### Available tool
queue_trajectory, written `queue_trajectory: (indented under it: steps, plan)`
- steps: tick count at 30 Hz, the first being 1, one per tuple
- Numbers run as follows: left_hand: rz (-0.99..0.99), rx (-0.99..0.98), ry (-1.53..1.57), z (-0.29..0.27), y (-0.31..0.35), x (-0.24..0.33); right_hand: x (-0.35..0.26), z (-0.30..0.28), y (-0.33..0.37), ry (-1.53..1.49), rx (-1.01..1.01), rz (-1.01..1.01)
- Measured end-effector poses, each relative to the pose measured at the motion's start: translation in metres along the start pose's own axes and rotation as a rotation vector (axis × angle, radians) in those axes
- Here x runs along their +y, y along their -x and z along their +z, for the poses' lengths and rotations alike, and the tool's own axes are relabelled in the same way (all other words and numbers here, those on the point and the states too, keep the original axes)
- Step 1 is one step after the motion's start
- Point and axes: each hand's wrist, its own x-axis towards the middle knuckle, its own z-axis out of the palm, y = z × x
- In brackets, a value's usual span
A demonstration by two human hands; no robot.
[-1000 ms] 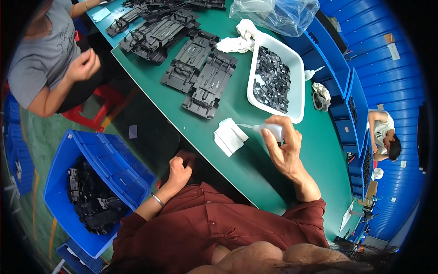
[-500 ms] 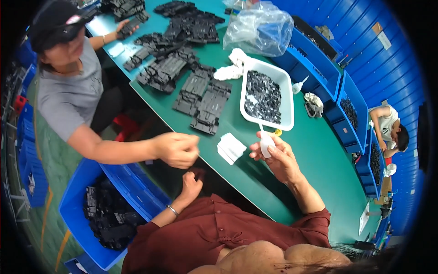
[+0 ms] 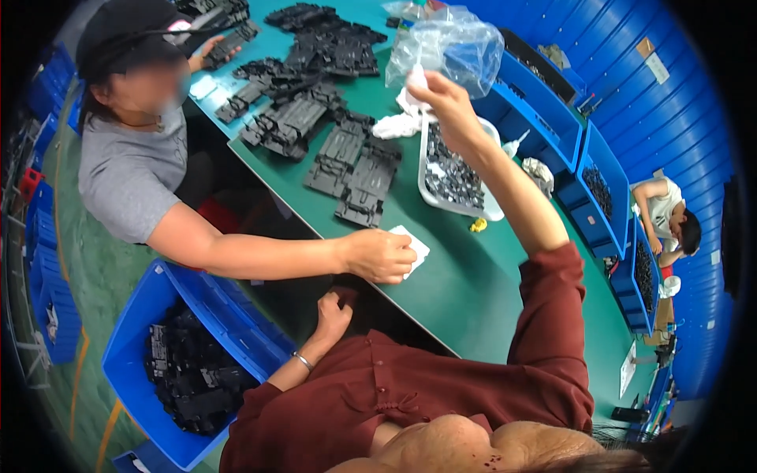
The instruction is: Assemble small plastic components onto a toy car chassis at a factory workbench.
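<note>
My right hand (image 3: 441, 98) is raised over the far end of a white tray (image 3: 496, 206). Its fingers are closed round a small white squeeze bottle (image 3: 417, 77), nozzle pointing up and away. Small dark parts (image 3: 453, 169) fill the tray, partly hidden behind my forearm. Low by the table's near edge, my left hand (image 3: 334, 317) is curled into a loose fist, with nothing seen in it. Beside it, a co-worker's closed hand (image 3: 382, 256) reaches in from the left and covers part of a stack of white cards (image 3: 415, 246).
Black moulded plastic frames (image 3: 367, 185) lie on the green table. A white cloth (image 3: 398, 124) and a clear plastic bag (image 3: 465, 47) are behind the tray. Blue bins (image 3: 603, 217) line the right side. Another blue bin (image 3: 126, 359) of black parts stands at my left. A second person (image 3: 670, 213) sits far right.
My right hand has swung up and away with the bottle, from in front of the tray to above its far end. The co-worker's hand has moved right, onto the cards. My left hand stays put.
</note>
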Motion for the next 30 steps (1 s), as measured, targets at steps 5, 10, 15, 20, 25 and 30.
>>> queue_trajectory:
  steps: [5, 10, 15, 20, 25, 30]
  plan:
    - [-0.039, 0.004, 0.03, 0.006, -0.001, -0.018, 0.08, 0.007, -0.099, 0.273, 0.024, -0.028]
    - [-0.083, -0.018, 0.051, 0.005, -0.002, -0.01, 0.117, 0.027, -0.131, 0.605, 0.133, 0.02]
    - [-0.051, -0.002, 0.078, -0.003, -0.007, 0.006, 0.132, 0.041, -0.141, 0.647, 0.116, 0.016]
    - [-0.082, -0.034, 0.079, -0.003, -0.006, 0.002, 0.139, 0.042, -0.146, 0.701, 0.096, -0.036]
    - [-0.123, -0.074, 0.052, -0.005, -0.009, 0.007, 0.139, 0.04, -0.147, 0.782, 0.056, 0.021]
    - [-0.114, -0.069, 0.07, -0.003, -0.011, 0.007, 0.118, 0.032, -0.141, 0.821, 0.082, -0.033]
